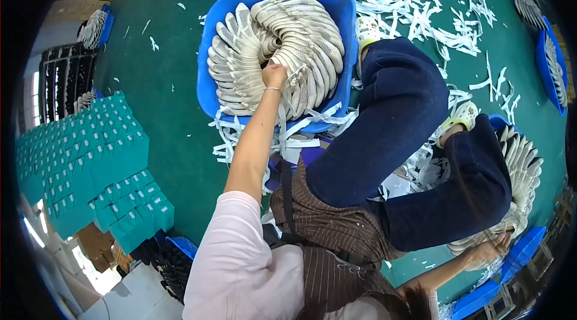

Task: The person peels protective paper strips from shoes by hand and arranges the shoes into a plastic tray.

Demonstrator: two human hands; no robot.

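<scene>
A big blue plastic tub (211, 37) on the green floor brims with cream mesh shoe uppers (288, 37), fanned in rings; they look light, floppy and snag-prone, best pinched by an edge. The left hand (274, 74) is pinched shut on one at mid-pile. The right hand (487, 249) rests on another batch; its grip is unclear.

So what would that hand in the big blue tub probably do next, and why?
Likely close on one shoe upper and lift it out. The left hand sits among the fanned pale shoe uppers in the blue tub, while the right hand rests at another pile.
</scene>
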